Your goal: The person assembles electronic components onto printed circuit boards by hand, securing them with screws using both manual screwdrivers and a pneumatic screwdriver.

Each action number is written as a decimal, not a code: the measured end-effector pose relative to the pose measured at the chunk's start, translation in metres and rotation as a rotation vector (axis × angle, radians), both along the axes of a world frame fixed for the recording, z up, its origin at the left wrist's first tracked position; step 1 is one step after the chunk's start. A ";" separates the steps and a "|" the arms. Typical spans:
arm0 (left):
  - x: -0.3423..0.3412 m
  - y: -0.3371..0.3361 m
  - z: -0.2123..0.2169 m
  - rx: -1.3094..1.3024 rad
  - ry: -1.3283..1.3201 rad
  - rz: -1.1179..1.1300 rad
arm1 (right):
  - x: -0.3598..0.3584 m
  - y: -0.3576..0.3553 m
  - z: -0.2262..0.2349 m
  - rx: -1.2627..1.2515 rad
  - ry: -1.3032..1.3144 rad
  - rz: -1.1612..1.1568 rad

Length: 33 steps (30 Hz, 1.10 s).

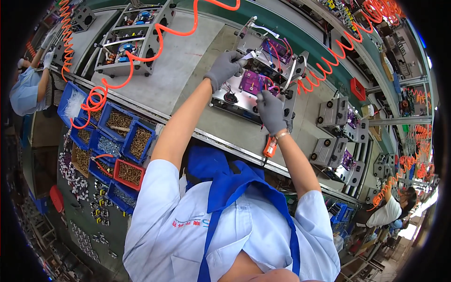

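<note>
Two open metal chassis stand close together on the bench, the nearer one carrying a purple circuit board and a dark coil. Another purple board with red and blue wires sits in the chassis behind. My left hand, in a grey glove, is closed at the left side of the units, with a white strip at its fingertips. My gloved right hand is curled closed by the near chassis's right part; what it grips is hidden. An orange-handled tool lies below my right wrist.
Blue bins and a red bin of small fasteners stand left of me. Another chassis is at the upper left. Finished-looking units stand right. Coiled orange hoses hang over the bench. Other people work at both sides.
</note>
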<state>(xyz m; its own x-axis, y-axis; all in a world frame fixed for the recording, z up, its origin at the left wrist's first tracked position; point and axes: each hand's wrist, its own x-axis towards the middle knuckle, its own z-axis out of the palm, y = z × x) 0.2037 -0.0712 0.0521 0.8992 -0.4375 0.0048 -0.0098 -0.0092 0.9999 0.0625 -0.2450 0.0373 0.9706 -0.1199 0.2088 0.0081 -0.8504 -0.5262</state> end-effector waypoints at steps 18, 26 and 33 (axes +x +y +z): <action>0.000 0.001 -0.001 -0.130 0.063 0.007 | 0.009 -0.007 -0.002 0.037 0.017 -0.027; 0.000 0.003 0.001 -0.110 0.068 0.027 | 0.011 -0.004 0.010 0.080 0.149 -0.110; -0.003 0.007 0.003 -0.091 0.063 0.011 | 0.004 0.003 -0.003 -0.072 0.114 0.034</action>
